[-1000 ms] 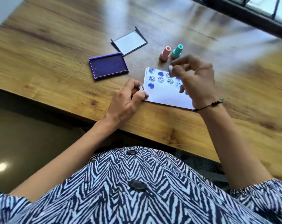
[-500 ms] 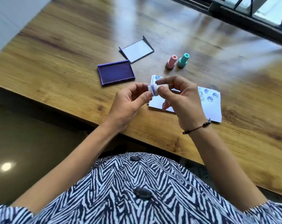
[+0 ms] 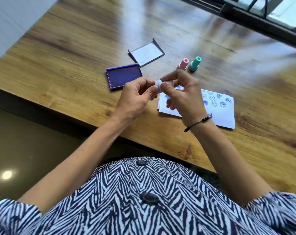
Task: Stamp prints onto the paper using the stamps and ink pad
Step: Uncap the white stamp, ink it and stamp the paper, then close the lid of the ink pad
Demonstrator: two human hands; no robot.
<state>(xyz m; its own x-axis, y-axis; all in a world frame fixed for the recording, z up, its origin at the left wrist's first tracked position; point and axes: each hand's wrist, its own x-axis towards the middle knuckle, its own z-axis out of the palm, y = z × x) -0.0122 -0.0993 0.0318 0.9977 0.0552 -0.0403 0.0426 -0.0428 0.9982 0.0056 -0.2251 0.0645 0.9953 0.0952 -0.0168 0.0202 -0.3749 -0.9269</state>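
Observation:
A small white stamp (image 3: 158,84) with a blue inked rim is held above the table's near edge between both hands. My right hand (image 3: 182,94) pinches it with thumb and forefinger. My left hand (image 3: 137,97) has curled fingers and its thumb tip meets the stamp's end. White paper (image 3: 216,112) with several blue prints lies on the table, partly hidden behind my right hand. The open purple ink pad (image 3: 124,76) lies left of the hands. A pink stamp (image 3: 183,63) and a teal stamp (image 3: 195,63) stand upright beyond the hands.
The ink pad's lid (image 3: 146,54) lies inside-up behind the pad. The wooden table (image 3: 67,61) has its near edge running diagonally below my wrists. A dark window frame (image 3: 262,19) borders the far right.
My right hand lifted the white stamp off the paper and brought it toward me. My left hand left the paper's corner and met the stamp. The view shifted, so the paper now appears further right.

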